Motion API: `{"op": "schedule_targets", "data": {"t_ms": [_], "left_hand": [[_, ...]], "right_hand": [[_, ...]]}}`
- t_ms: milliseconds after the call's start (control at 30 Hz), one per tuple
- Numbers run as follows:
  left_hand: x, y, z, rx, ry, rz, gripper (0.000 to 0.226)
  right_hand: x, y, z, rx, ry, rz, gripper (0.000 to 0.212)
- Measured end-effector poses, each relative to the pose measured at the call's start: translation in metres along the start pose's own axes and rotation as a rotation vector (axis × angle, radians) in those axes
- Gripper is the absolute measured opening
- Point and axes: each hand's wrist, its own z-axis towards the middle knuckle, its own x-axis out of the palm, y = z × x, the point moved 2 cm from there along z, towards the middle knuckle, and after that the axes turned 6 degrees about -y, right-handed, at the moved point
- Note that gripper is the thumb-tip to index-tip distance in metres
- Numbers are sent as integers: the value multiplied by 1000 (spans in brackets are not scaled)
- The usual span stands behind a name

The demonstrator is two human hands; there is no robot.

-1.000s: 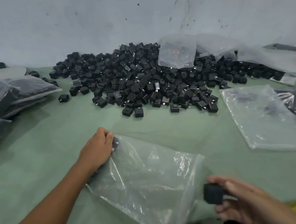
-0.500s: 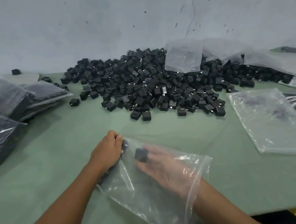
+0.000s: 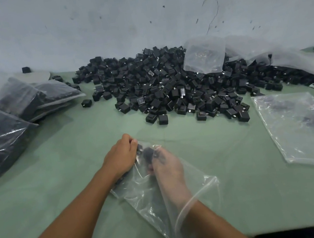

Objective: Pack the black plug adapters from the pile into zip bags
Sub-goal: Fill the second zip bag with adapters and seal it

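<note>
A clear zip bag (image 3: 200, 190) lies on the green table in front of me. My right hand (image 3: 167, 170) is deep inside the bag, seen through the plastic, with a black plug adapter (image 3: 149, 153) at its fingertips near the bag's far corner. That part is blurred. My left hand (image 3: 122, 157) grips the bag's far left corner, pinning it and some adapters inside against the table. A big pile of black plug adapters (image 3: 180, 88) lies at the back of the table.
Filled bags of adapters (image 3: 8, 121) are stacked at the left. An empty clear bag (image 3: 299, 129) lies flat at the right, and more loose plastic bags (image 3: 204, 58) rest on and behind the pile. The table's front edge runs near the bottom.
My right hand, holding an adapter outside the bag a second ago, has gone in through the bag's mouth and pushed toward its far corner. The left hand stayed on the corner.
</note>
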Motion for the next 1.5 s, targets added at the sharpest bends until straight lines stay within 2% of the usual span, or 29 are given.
{"op": "schedule_targets", "data": {"t_ms": [100,500,700,900,967,1100,1200,1300,1400,1500], "left_hand": [[0,0,0,3,0,0,26],[0,-1,0,12,3,16,25],[-1,-2,0,17,26,-9,23],[-2,-1,0,11,39,-47,24],[-1,0,0,7,25,-59,22],[0,2,2,23,10,-46,22],[0,1,4,49,46,-29,28],[1,0,4,51,62,-24,26],[1,1,3,54,56,-38,25],[0,2,0,39,4,-45,27]], "right_hand": [[5,-1,-2,-5,-69,-21,7],[4,2,-2,-18,-210,-80,10],[6,-1,-2,-84,-245,-172,18],[15,-1,3,-101,-363,-260,17],[15,-1,4,-127,-370,-306,16],[16,-1,3,-143,-399,-207,14],[20,3,3,-114,-413,-325,9],[21,7,3,-59,-405,-393,14],[18,7,4,-130,-340,-365,12],[11,8,5,-235,-284,-452,14]]}}
